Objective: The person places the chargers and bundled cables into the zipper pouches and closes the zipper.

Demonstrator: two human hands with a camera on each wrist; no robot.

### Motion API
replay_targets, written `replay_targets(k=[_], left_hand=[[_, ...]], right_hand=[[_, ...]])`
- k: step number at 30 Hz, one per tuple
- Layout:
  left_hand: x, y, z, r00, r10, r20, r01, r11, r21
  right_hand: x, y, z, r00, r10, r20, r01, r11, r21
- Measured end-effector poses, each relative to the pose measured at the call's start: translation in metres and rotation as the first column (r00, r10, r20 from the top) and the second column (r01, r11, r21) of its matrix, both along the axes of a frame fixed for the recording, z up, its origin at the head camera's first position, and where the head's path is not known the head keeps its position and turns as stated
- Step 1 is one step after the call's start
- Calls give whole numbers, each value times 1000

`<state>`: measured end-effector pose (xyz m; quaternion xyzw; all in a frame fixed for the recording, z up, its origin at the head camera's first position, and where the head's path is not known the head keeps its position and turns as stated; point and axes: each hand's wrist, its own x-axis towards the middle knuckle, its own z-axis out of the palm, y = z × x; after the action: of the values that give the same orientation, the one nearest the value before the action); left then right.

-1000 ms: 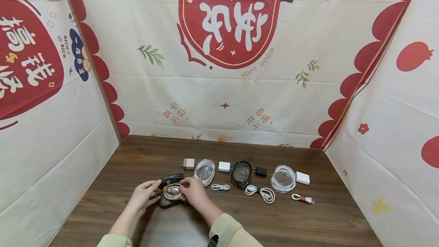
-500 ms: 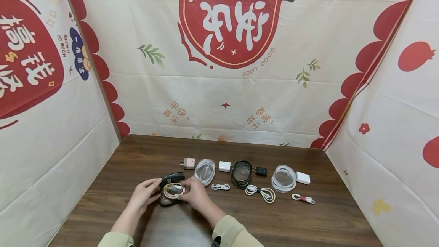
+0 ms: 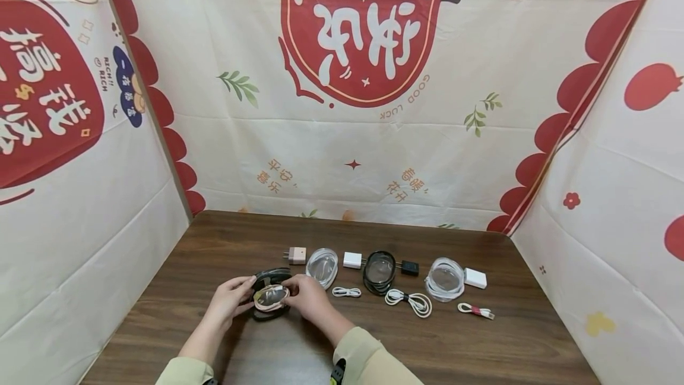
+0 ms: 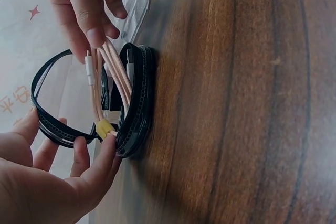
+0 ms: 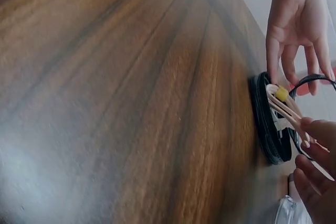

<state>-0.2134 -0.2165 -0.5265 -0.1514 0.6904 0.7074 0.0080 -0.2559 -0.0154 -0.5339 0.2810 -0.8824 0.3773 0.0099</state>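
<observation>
A round, clear-windowed zip case [image 4: 144, 103] with black edging lies spread apart on the table, its lid [image 4: 39, 90] tilted up. My left hand [image 3: 227, 302] holds the lid's rim between thumb and fingers. One of its fingers reaches a yellow tie [image 4: 104, 128] at the case's hinge side. That tie binds a coiled beige cable [image 4: 119, 74] with a white plug. My right hand [image 3: 310, 299] pinches the coil from the opposite side, partly inside the case. Inside the case something white [image 5: 282, 123] shows, mostly hidden behind the coil.
Behind the hands stand a pinkish charger [image 3: 297, 255], a clear case [image 3: 322, 268], a white charger [image 3: 352, 260], a black-edged case [image 3: 379, 272], a black charger [image 3: 410, 268], another clear case [image 3: 445, 279] and a white block [image 3: 475, 278]. Cables [image 3: 346, 292] lie in front.
The beige coil has tipped slightly and sits lower against the case. The case's lid has changed its tilt a little. Both hands keep nearly the same place.
</observation>
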Motion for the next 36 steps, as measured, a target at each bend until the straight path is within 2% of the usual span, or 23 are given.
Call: replay_targets(k=[9, 15, 19, 22, 29, 36], left_hand=[[-4, -1, -2, 1000, -16, 1, 16, 1000, 3], [-5, -1, -2, 1000, -15, 0, 15, 1000, 11], [-4, -3, -2, 1000, -11, -2, 11, 1000, 26], [-3, -5, -3, 1000, -3, 6, 3, 999, 32], [-1, -5, -1, 1000, 10, 10, -10, 1000, 13], [-2, -2, -4, 999, 33, 1, -33, 999, 27]], right_hand=[[-4, 2, -1, 1000, -5, 1, 5, 999, 49], [-5, 1, -7, 998, -10, -67, 17, 994, 110], [-6, 2, -12, 997, -10, -82, 18, 995, 94], [-5, 2, -12, 998, -44, -52, 47, 997, 65], [-4, -1, -13, 989, -130, 77, 131, 991, -13], [-2, -4, -17, 980, -160, 114, 169, 983, -67]])
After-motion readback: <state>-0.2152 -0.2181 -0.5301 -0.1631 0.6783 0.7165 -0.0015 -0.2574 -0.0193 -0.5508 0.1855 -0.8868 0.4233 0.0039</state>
